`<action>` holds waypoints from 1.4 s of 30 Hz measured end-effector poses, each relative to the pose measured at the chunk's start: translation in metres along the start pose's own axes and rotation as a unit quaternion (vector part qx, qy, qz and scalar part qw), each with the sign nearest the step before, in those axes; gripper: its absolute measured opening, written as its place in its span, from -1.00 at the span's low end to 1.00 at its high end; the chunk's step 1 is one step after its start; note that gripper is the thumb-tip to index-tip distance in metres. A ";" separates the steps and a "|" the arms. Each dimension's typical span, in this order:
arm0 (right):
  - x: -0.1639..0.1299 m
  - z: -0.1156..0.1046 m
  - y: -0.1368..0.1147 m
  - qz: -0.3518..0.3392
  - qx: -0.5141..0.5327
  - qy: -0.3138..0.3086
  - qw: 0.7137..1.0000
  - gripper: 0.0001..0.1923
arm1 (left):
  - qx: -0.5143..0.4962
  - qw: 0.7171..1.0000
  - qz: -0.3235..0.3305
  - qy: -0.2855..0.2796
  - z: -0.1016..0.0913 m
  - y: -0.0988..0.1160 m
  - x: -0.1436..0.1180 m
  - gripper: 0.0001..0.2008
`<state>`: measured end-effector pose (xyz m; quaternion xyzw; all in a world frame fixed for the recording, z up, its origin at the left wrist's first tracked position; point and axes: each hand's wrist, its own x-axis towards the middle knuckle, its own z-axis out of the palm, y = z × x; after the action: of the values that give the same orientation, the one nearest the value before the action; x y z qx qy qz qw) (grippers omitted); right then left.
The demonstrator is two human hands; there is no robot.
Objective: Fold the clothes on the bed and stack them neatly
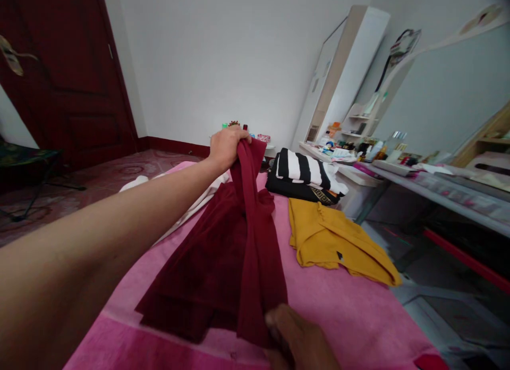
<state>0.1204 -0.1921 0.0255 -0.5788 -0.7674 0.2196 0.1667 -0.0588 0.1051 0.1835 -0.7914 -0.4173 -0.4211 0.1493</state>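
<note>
Left hand, upper centre of frame, arm stretched in from the lower left, is clenched round the far end of a dark red soft knit garment. Right hand, bottom centre, pinches the near end of the same cloth; its thumb shows on the fabric and the other fingers are cut off by the frame edge, but the grip looks closed. Between the two hands a long strip of the red cloth is pulled taut and raised, running top to bottom through the middle of the picture. The rest of the garment lies in loose flat layers to the left of that strip, on the bright pink towelling bed cover.

Progress, as a judgement: the red piece looks mid-fold, one edge or sleeve drawn out straight, body partly doubled but uneven, not yet a tidy packet.

Right of centre, a mustard yellow cotton garment lies flat but rumpled on the cover, apparently unfolded. Above it, a black-and-white striped folded cloth sits on top of a black folded piece, so a small finished stack seems to exist at the far edge of the bed. A white crumpled cloth peeks out behind the left forearm, state unclear.

Elsewhere: a dark red wooden door upper left, a white dressing table with mirror and cluttered small bottles on the right.
</note>
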 end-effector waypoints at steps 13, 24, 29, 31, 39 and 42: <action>0.042 -0.012 0.002 0.003 0.075 -0.158 0.985 -0.87 | 0.180 0.917 -0.122 -0.334 0.020 -0.014 -0.108 -0.69; 0.241 -0.081 0.094 0.145 0.216 0.198 0.945 -0.85 | -0.027 0.953 -0.049 -0.296 0.070 0.085 -0.174 -0.74; 0.298 -0.060 0.100 0.151 0.170 0.183 0.957 -0.73 | -0.081 0.956 0.010 -0.282 0.068 0.086 -0.177 -0.77; 0.311 -0.051 0.106 0.161 0.139 0.165 0.963 -0.72 | -0.103 0.954 0.047 -0.278 0.065 0.087 -0.176 -0.78; 0.315 -0.075 0.139 0.195 0.041 0.243 0.949 -0.87 | -0.133 0.952 0.067 -0.267 0.063 0.094 -0.178 -0.58; 0.311 -0.079 0.140 0.196 0.038 0.282 0.938 -0.90 | -0.135 0.953 0.026 -0.270 0.068 0.097 -0.183 -0.32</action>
<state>0.1894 0.1510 0.0190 -0.7495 -0.5513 0.1044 0.3514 -0.0002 -0.0112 0.0092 -0.8991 -0.3604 -0.2397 -0.0660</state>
